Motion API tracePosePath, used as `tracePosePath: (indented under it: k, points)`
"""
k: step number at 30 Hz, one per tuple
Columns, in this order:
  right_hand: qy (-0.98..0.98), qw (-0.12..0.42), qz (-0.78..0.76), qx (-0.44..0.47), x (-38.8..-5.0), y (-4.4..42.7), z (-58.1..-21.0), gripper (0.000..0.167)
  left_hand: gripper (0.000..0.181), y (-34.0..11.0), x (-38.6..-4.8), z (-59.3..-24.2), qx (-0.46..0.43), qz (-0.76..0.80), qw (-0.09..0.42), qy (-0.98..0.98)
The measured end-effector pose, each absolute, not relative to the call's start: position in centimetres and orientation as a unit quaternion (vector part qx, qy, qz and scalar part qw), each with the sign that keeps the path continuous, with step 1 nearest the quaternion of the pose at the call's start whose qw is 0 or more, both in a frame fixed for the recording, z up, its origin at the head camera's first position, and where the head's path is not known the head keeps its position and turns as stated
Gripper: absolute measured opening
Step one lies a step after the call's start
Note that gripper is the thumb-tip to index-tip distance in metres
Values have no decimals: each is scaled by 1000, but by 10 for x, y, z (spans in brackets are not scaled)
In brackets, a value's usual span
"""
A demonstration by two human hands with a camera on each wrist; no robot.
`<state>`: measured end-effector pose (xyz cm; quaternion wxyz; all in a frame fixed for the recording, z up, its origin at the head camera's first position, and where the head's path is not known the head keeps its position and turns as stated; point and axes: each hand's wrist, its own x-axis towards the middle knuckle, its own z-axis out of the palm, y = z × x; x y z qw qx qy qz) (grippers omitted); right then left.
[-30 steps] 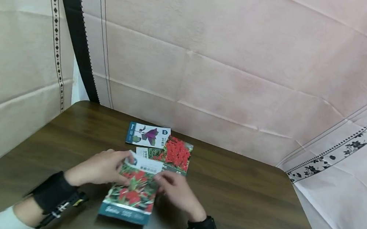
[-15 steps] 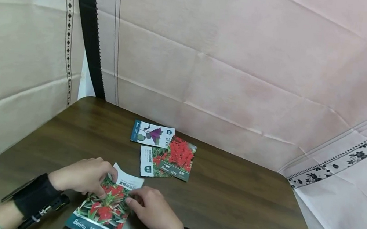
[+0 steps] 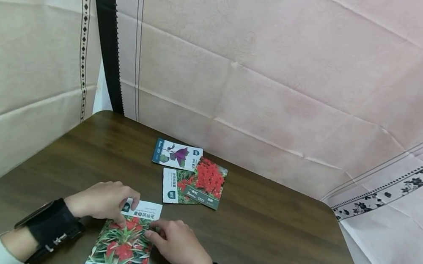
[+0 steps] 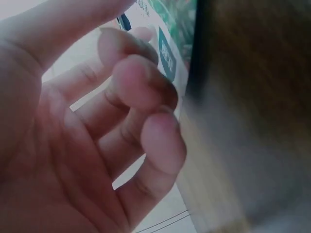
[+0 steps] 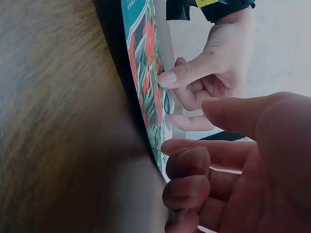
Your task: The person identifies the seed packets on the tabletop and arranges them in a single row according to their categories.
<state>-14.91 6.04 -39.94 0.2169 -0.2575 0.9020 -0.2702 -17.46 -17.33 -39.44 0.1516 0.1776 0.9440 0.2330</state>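
Observation:
A seed packet with red flowers (image 3: 120, 242) lies flat near the table's front edge, its white top away from the body. At its upper left, the left hand (image 3: 103, 201) rests thumb and index finger on the face. In the left wrist view, the other fingers of the left hand (image 4: 141, 111) bend loosely beside a packet. The right hand (image 3: 181, 244) is at the right edge, its index finger touching the packet. In the right wrist view, the thumb of the right hand (image 5: 233, 160) stands off the packet (image 5: 148, 73) and its lower fingers are bent.
Farther back on the brown table (image 3: 264, 222) lie a purple-flower packet (image 3: 176, 154), a red-flower packet (image 3: 208, 178) and, partly under that one, another packet (image 3: 169, 187). Pale cloth (image 3: 263, 69) hangs behind the table.
The packet has come toward the body and left, away from the other packets, with both hands. Its raised, bent top now lies flat. The head view has shifted slightly.

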Motion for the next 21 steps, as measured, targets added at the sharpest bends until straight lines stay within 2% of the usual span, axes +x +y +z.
tracePosePath:
  k: [9,21]
  points:
    - [901,211,-271,-267,-147,62,-398,38,26,-186,-186,-407,248,327,154,899]
    - [901,208,-267,-271,-149,62,-401,38,26,-181,-190,-409,230,303,118,917]
